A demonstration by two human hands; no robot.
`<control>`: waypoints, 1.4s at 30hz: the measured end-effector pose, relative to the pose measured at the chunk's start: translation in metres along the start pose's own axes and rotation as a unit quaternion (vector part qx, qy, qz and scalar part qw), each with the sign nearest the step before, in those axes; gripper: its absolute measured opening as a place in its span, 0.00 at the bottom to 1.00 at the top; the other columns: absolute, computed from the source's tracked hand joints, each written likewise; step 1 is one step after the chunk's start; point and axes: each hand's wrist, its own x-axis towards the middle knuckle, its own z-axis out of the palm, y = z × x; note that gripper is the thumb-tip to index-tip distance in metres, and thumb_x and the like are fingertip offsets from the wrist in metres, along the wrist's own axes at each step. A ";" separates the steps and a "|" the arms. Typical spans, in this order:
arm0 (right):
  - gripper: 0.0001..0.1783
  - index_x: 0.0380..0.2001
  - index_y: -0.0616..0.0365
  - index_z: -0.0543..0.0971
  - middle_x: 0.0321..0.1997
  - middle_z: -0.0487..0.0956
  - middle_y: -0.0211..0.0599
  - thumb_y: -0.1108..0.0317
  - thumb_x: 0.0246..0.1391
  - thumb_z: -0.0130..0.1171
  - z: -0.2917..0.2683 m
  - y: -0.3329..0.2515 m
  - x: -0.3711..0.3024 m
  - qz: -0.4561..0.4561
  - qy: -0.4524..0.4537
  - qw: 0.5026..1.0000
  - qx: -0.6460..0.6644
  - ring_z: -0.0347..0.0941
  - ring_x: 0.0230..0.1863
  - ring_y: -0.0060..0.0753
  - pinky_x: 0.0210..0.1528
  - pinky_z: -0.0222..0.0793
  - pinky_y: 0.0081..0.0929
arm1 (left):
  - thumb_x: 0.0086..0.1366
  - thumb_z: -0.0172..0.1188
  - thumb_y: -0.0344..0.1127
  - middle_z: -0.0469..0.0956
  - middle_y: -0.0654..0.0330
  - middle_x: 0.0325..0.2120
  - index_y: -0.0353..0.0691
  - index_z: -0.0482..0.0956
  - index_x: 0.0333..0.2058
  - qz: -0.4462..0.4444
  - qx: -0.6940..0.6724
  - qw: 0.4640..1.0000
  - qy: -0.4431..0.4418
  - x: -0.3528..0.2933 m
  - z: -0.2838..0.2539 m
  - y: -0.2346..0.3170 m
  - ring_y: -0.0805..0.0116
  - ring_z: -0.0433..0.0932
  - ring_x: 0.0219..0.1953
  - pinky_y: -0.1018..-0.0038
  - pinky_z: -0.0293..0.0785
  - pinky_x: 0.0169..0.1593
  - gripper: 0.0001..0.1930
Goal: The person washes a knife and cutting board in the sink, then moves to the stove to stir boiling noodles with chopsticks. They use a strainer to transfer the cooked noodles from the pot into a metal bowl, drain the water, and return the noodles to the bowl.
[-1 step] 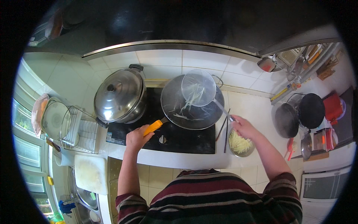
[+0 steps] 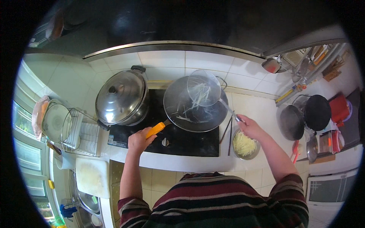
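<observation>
My left hand (image 2: 138,142) is closed around the orange handle (image 2: 155,130) of a wok (image 2: 176,100) on the stove. In my right hand (image 2: 250,127) is the long handle of a mesh skimmer (image 2: 217,86), its basket tilted over the far right part of the wok. Pale thin shreds (image 2: 200,94) lie in the basket, and a few more are scattered in the wok below. Just below my right hand, a round metal bowl (image 2: 255,153) holds pale yellow shreds (image 2: 243,145). Beside it lie dark chopsticks (image 2: 230,138).
A large lidded steel pot (image 2: 125,99) stands left of the wok on the black stove (image 2: 182,144). Farther left are a wire dish rack (image 2: 91,133) and a white cutting board (image 2: 92,176). Dark pans (image 2: 318,113) hang on the right. The range hood's edge (image 2: 178,45) crosses above.
The skimmer has shifted slightly to the right and its basket has tilted. My right hand has moved a little with it. My left hand and the wok are almost unmoved.
</observation>
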 end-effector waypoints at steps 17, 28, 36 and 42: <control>0.15 0.47 0.54 0.65 0.23 0.68 0.32 0.60 0.59 0.41 0.026 -0.047 -0.045 0.105 -0.159 0.981 0.041 0.63 0.16 0.20 0.14 0.61 0.20 | 0.52 0.61 0.53 0.79 0.60 0.27 0.48 0.76 0.42 -0.011 0.010 1.000 -0.018 0.009 -0.014 0.014 0.63 0.79 0.27 0.73 0.74 0.30 0.22; 0.22 0.55 0.46 0.61 0.21 0.65 0.22 0.57 0.59 0.45 0.040 -0.048 -0.042 0.244 -0.210 0.860 0.396 0.55 0.13 0.10 0.11 0.51 0.11 | 0.51 0.62 0.51 0.79 0.59 0.27 0.47 0.76 0.42 -0.014 -0.002 1.000 -0.014 0.007 -0.017 0.019 0.63 0.78 0.27 0.72 0.74 0.31 0.22; 0.23 0.55 0.51 0.62 0.20 0.64 0.24 0.59 0.58 0.47 0.003 -0.029 -0.022 0.121 -0.129 0.946 0.272 0.58 0.14 0.13 0.13 0.55 0.14 | 0.52 0.60 0.53 0.79 0.60 0.28 0.49 0.75 0.44 -0.031 0.018 0.998 -0.051 0.008 -0.014 0.015 0.64 0.78 0.28 0.73 0.74 0.31 0.23; 0.25 0.56 0.55 0.61 0.28 0.75 0.44 0.61 0.55 0.48 -0.037 0.016 0.010 -0.060 0.051 0.989 -0.125 0.72 0.24 0.41 0.26 0.68 0.35 | 0.53 0.59 0.54 0.79 0.60 0.28 0.49 0.74 0.44 -0.027 0.001 0.998 -0.057 0.014 -0.022 0.019 0.63 0.78 0.29 0.72 0.74 0.32 0.23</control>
